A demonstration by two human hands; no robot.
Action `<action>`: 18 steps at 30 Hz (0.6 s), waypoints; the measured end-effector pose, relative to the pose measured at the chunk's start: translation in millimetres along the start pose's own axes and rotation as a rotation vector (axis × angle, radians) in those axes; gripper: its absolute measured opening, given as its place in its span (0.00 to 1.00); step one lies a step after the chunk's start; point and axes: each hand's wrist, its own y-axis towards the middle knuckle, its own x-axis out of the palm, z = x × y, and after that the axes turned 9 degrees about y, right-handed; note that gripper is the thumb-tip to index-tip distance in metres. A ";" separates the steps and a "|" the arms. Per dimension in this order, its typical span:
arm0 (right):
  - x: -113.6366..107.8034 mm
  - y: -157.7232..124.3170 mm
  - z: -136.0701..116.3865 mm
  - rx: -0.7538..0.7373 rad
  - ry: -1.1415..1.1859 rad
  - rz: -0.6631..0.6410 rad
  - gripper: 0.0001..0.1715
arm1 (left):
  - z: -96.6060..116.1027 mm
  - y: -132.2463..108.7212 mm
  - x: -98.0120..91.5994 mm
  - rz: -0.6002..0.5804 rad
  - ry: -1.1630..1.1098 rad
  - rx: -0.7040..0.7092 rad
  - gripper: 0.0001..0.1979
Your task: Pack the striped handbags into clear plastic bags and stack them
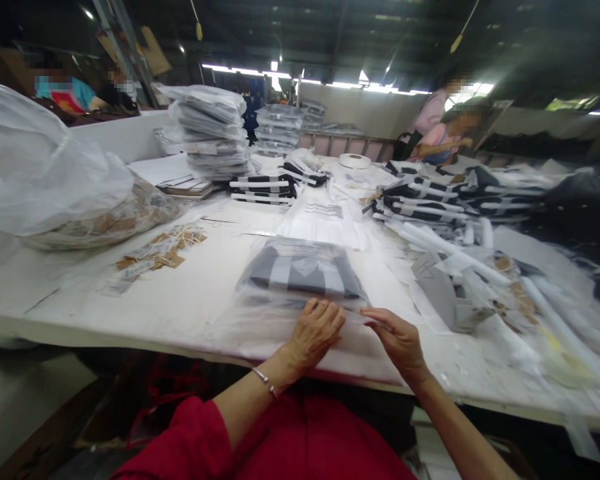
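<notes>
With our left hand point(314, 331) flat and right hand point(399, 340) pinching the bag flap point(354, 315) at the near edge of the desk point(180, 303), we reckon the slippery film could seal crooked.

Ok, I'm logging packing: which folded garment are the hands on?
The bagged garment at the near edge: left hand and right hand touch its bag. Other stacks sit farther back.

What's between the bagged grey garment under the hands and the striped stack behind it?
A flat pile of clear printed plastic bags, seen in the head view.

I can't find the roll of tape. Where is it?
Head view: the tape roll lies at the far middle of the table, right of the striped garment pile.
</notes>
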 end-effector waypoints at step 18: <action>-1.3 5.7 3.2 -0.072 -0.047 -0.069 0.08 | -68.4 -59.3 -24.6 -0.029 0.107 -0.081 0.21</action>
